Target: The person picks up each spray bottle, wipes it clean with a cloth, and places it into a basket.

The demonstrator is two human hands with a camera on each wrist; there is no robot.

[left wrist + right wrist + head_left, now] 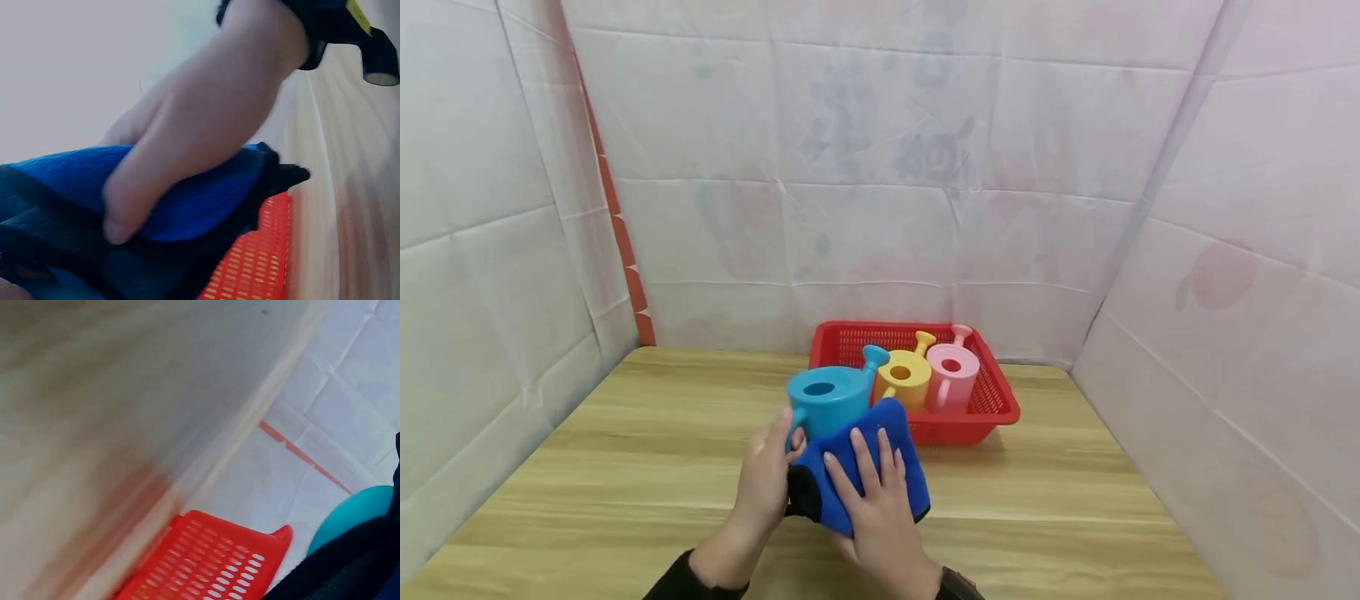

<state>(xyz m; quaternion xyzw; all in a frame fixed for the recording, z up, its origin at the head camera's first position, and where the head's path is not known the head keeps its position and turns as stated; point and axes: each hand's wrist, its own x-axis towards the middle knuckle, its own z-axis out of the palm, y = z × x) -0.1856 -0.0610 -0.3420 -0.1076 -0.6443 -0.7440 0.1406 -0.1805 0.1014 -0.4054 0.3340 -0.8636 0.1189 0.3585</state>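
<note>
A blue watering can (pixel 831 396) is held upright in front of the red basket, its spout pointing to the back right. My left hand (pixel 763 471) grips its handle. A blue cloth (pixel 906 467) with black edging covers the can's near lower side. My right hand (pixel 880 508) holds this cloth against the can, its fingers spread over it in the head view. A thumb lies over the edge of the cloth (pixel 200 219) in the left wrist view. Only part of the can (pixel 353 515) shows in the right wrist view; its underside is hidden.
Behind the hands, a red perforated basket (pixel 992 408) stands on the wooden table (pixel 647 450). A yellow watering can (pixel 906 371) and a pink watering can (pixel 953 379) stand inside it. Pale sheeting (pixel 880 233) surrounds the table at the back and sides.
</note>
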